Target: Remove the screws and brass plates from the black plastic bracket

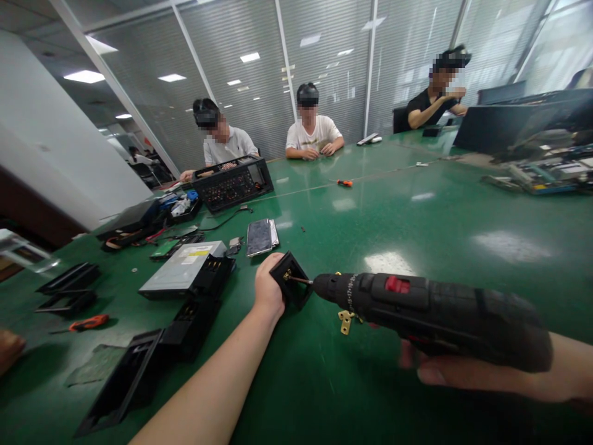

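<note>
My left hand (267,285) is closed round a small black square bracket (291,279) and holds it upright on the green table (417,210). My right hand (445,364) grips a black electric screwdriver (430,312) with a red switch from underneath. Its bit points left and touches a brass fitting inside the bracket. A small brass piece (345,321) hangs below the tool's nose.
Black plastic frames (152,352) and a grey drive unit (180,267) lie to the left, with an orange-handled screwdriver (90,322) beyond. A black chassis (234,182) stands farther back. Three people sit along the far side. Circuit boards (546,176) lie at the right.
</note>
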`<state>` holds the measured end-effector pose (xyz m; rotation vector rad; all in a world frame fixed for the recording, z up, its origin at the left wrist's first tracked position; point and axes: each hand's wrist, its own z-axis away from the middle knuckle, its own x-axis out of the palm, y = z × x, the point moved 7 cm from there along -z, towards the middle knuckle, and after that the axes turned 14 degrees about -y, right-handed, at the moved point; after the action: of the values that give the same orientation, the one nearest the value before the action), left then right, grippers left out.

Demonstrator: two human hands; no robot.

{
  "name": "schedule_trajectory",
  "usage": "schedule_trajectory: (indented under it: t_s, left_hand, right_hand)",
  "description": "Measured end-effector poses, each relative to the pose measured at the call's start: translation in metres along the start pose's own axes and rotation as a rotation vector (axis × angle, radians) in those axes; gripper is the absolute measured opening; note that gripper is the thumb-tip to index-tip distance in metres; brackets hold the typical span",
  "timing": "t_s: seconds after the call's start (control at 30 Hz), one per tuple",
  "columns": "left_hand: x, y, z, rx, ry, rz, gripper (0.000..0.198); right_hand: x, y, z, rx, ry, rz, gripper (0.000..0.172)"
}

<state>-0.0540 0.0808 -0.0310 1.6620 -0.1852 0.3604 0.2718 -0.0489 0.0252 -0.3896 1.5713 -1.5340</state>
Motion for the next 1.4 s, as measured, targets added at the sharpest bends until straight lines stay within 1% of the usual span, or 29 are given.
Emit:
schedule_trajectory:
  t_s: [0.03, 0.1, 0.13, 0.23, 0.27, 0.33, 0.4, 0.5, 0.57, 0.67, 0.73, 0.8, 0.9, 0.93, 1.1, 1.2, 1.4]
  left_hand:
    - [0.0, 0.0, 0.0, 0.01, -0.003, -0.006, 0.027]
    - [-0.001, 0.0, 0.0, 0.016, -0.008, -0.014, 0.027]
    - [-0.001, 0.0, 0.0, 0.015, -0.009, -0.013, 0.027]
    - [-0.002, -0.002, -0.001, 0.011, -0.007, 0.001, 0.028]
    - [-0.003, -0.002, -0.001, 0.014, -0.004, 0.005, 0.028]
    - [-0.003, -0.002, -0.001, 0.023, 0.005, 0.009, 0.027]
    - [-0.003, -0.002, 0.0, 0.029, 0.01, 0.007, 0.027]
    - [-0.001, -0.001, 0.0, 0.034, 0.005, 0.004, 0.025]
    - [0.001, 0.0, -0.001, 0.04, 0.0, -0.001, 0.024]
    - [0.002, -0.001, -0.004, 0.043, -0.008, -0.005, 0.024]
    - [0.002, -0.001, -0.005, 0.046, -0.015, -0.008, 0.024]
    - [0.001, -0.002, -0.007, 0.054, -0.021, -0.014, 0.025]
    - [0.001, -0.002, -0.007, 0.059, -0.031, -0.02, 0.026]
    - [0.001, -0.001, -0.006, 0.061, -0.034, -0.021, 0.026]
    - [0.001, 0.003, -0.002, 0.069, -0.038, -0.034, 0.024]
    - [0.001, 0.004, 0.0, 0.063, -0.043, -0.036, 0.025]
    - [0.0, 0.003, 0.002, 0.06, -0.037, -0.024, 0.023]
  right_hand:
    - [0.0, 0.008, -0.001, 0.006, -0.026, -0.01, 0.042]
    - [-0.002, 0.021, -0.005, -0.05, -0.052, -0.034, 0.046]
    - [-0.002, 0.028, -0.008, -0.065, -0.068, -0.056, 0.045]
    - [0.0, 0.04, -0.015, -0.043, -0.163, -0.2, 0.041]
    - [0.002, 0.039, -0.016, -0.03, -0.191, -0.26, 0.044]
    - [0.005, 0.03, -0.017, -0.025, -0.23, -0.344, 0.056]
    - [0.006, 0.017, -0.016, -0.021, -0.219, -0.359, 0.063]
    - [0.005, 0.007, -0.013, 0.014, -0.174, -0.341, 0.058]
    - [0.006, 0.009, -0.014, 0.001, -0.21, -0.337, 0.058]
    - [0.012, 0.021, -0.017, -0.006, -0.342, -0.337, 0.065]
    - [0.014, 0.025, -0.019, 0.015, -0.395, -0.351, 0.068]
    - [0.012, 0.023, -0.019, 0.046, -0.372, -0.374, 0.067]
    - [0.01, 0.018, -0.017, 0.099, -0.303, -0.406, 0.06]
    - [0.01, 0.017, -0.017, 0.1, -0.298, -0.417, 0.059]
    - [0.018, 0.024, -0.02, 0.027, -0.373, -0.451, 0.057]
    - [0.018, 0.026, -0.022, -0.012, -0.377, -0.467, 0.054]
    - [0.018, 0.02, -0.022, -0.051, -0.391, -0.512, 0.053]
